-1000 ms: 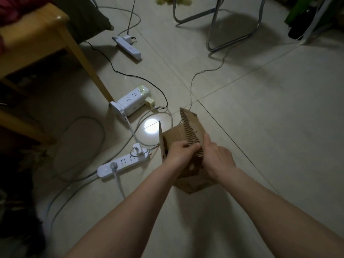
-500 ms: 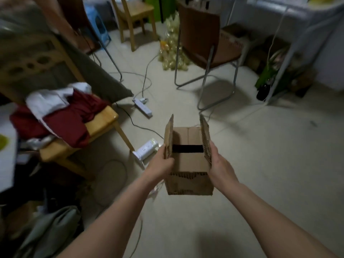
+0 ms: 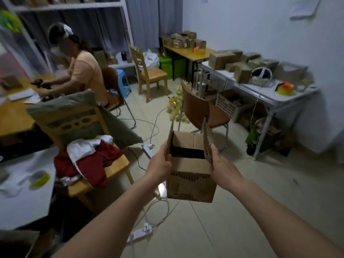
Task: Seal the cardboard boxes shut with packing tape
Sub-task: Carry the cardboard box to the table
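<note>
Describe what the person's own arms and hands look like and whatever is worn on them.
Both forearms are bare as far up as the picture shows: no sleeves or cuffs come into view. The left hand and the right hand wear no gloves. No watch, bracelet or ring shows on either wrist or on the fingers that can be seen. No markings or bandages appear.

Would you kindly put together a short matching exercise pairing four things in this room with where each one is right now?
Things:
1. cardboard box
2. roll of yellow tape
3. red cloth
4. power strip

Places:
A. on the floor, below the forearms
B. on the seat of the wooden chair
C. between the left hand and right hand, flaps open
D. on the white table at the left

Pairs: 1-C, 2-D, 3-B, 4-A
</note>
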`<state>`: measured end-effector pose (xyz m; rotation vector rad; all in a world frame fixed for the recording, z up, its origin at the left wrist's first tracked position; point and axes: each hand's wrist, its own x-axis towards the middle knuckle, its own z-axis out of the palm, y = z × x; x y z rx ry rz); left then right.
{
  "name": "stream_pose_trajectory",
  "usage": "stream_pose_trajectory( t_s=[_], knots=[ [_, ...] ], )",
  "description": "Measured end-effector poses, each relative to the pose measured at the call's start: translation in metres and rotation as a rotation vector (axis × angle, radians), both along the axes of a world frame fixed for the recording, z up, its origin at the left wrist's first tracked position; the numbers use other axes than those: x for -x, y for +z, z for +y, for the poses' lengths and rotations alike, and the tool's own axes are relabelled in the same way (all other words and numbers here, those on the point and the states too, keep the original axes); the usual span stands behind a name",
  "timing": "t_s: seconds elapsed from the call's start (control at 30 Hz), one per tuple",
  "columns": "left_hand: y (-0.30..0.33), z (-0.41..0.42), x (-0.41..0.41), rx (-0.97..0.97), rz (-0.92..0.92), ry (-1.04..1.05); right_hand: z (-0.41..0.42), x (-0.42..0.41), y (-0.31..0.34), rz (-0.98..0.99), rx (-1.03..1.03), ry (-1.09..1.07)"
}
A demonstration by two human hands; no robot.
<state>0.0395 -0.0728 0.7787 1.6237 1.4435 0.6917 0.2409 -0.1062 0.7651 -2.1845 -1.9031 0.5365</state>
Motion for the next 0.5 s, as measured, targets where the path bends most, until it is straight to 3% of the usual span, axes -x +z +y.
stream_pose_trajectory(
  t_s=[0.23,0.5],
  knots=[
    [0.024,0.069,0.009,-0.102,0.022,0.054,0.075,0.0,0.026,-0.095,-0.092,0.066],
    [0.056,0.189,0.03,-0.138,-0.04,0.008,0.196,0.01,0.053,-0.043,-0.161,0.112]
  ],
)
